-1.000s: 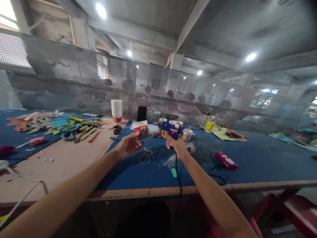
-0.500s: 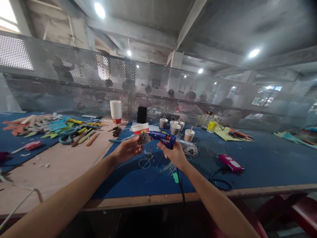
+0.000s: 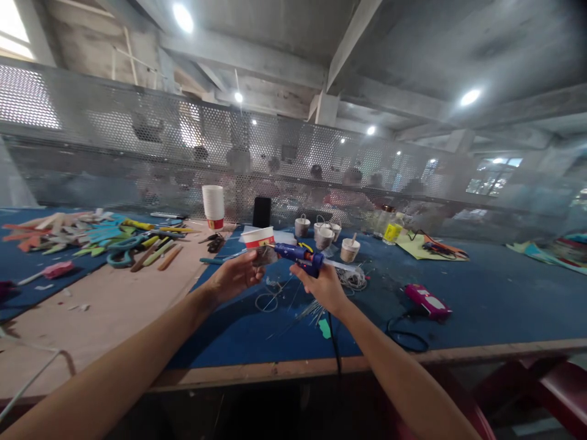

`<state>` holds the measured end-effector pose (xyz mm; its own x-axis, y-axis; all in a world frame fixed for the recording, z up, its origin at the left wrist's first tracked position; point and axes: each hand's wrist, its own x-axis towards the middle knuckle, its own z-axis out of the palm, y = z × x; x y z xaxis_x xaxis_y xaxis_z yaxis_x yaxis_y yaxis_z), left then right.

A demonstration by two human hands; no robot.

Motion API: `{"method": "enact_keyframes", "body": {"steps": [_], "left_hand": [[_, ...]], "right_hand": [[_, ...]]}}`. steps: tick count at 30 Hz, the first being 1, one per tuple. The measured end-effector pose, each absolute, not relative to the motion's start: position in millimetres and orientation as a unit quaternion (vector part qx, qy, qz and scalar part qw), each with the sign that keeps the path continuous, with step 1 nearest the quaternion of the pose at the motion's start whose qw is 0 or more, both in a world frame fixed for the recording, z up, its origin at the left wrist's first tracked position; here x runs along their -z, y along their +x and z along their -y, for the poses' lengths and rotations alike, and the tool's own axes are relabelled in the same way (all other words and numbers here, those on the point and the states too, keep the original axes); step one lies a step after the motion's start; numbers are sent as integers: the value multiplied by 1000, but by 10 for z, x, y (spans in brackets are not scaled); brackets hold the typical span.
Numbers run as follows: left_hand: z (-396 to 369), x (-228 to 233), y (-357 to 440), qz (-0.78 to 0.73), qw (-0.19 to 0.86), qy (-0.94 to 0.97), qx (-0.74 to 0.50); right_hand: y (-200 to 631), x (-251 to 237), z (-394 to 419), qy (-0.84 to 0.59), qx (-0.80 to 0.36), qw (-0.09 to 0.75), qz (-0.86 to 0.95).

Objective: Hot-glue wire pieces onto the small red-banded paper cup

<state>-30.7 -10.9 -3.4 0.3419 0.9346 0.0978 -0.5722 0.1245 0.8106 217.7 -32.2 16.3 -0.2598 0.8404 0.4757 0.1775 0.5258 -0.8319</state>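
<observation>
My left hand (image 3: 236, 275) is closed around a small grey-brown piece (image 3: 265, 255), held up over the blue tabletop; its exact kind is hard to make out. In my right hand (image 3: 323, 284) is a blue hot glue gun (image 3: 298, 255), gripped by its handle. Its nozzle end points left and sits right by the grey-brown piece; whether they touch I cannot tell. A clear glue stick (image 3: 342, 265) sticks out of the gun's rear. Just behind the piece appears a white and red paper cup (image 3: 257, 238). Thin wire (image 3: 353, 278) lies in a coil beyond my right hand.
Several small grey cups (image 3: 324, 238) stand behind the glue gun, near a phone (image 3: 262, 212) and stacked paper cups (image 3: 213, 205). Scissors (image 3: 123, 252) and coloured strips (image 3: 55, 229) lie left. At right are a yellow-labelled bottle (image 3: 393, 230) and a magenta device (image 3: 427, 301).
Both hands stay nearly in place, with the glue gun still at the grey-brown piece. Behind the mesh screen, a dark figure at the left has shifted to the right.
</observation>
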Motion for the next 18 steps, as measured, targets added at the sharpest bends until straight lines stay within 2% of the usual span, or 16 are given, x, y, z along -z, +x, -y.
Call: {"method": "enact_keyframes", "body": {"steps": [9, 18], "left_hand": [[119, 36, -297, -230, 713, 400, -528], [129, 9, -284, -238, 702, 420, -523]], "right_hand": [[2168, -115, 265, -340, -305, 500, 736], [2198, -20, 167, -359, -186, 488, 774]]}}
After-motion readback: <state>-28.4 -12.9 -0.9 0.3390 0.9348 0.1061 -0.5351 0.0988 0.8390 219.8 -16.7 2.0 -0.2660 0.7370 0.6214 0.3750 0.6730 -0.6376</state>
